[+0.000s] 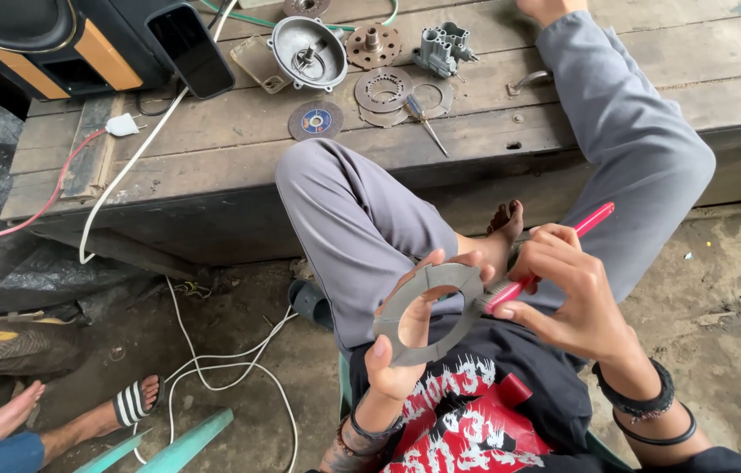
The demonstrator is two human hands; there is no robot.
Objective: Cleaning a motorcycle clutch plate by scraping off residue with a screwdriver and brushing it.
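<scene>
My left hand (405, 350) holds up a flat grey ring-shaped gasket (430, 314) by its lower edge, thumb on its face. My right hand (568, 293) grips a red pen (554, 256) like a writing tool, its tip against the gasket's right rim. Both hands hover over my lap, in front of my grey-trousered knee (344, 210). My other leg (624, 131) rests up on the wooden bench.
The wooden bench (213, 158) carries a metal housing (307, 51), round plates (384, 89), a grinding disc (315, 120), a screwdriver (426, 123), a phone (191, 48) and a speaker (46, 39). White cables (213, 359) trail on the dirt floor. Another person's sandalled foot (130, 403) is at lower left.
</scene>
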